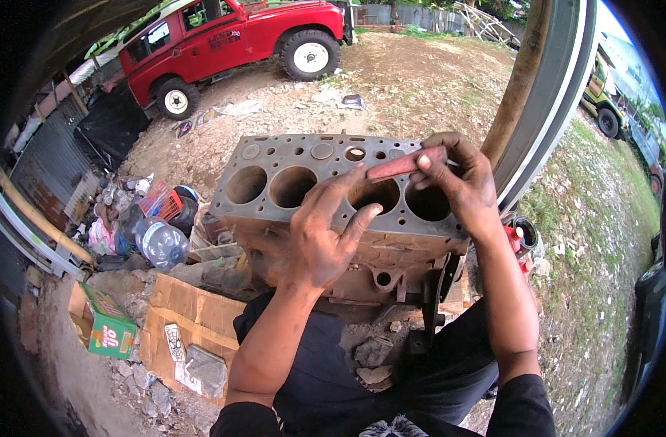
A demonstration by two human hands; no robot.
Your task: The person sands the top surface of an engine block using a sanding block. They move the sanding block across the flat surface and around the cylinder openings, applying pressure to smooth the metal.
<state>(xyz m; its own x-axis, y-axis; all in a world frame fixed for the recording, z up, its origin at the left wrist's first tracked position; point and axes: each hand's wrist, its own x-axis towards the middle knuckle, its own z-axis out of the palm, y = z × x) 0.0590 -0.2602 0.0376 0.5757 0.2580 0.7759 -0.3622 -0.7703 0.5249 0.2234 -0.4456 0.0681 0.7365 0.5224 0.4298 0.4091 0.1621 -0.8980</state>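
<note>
In front of me stands a rusty engine block (329, 227) with a grey top face and a row of large round cylinder bores. Over its right part, my right hand (460, 175) pinches a reddish, flat, narrow piece of what looks like folded sandpaper (395, 169) between thumb and fingers. My left hand (324, 231) is above the block's near edge, its thumb and fingers apart. Its index fingertip is at the left end of the reddish piece; whether they touch I cannot tell. Both hands are smeared with dark grime.
Flattened cardboard (191, 309) and a green box (108, 328) lie at the left. Behind them are a clear plastic jug (162, 244) and a red basket (160, 200). A post (544, 95) rises at the right, near red bottles (515, 239). A red off-road vehicle (231, 44) stands beyond.
</note>
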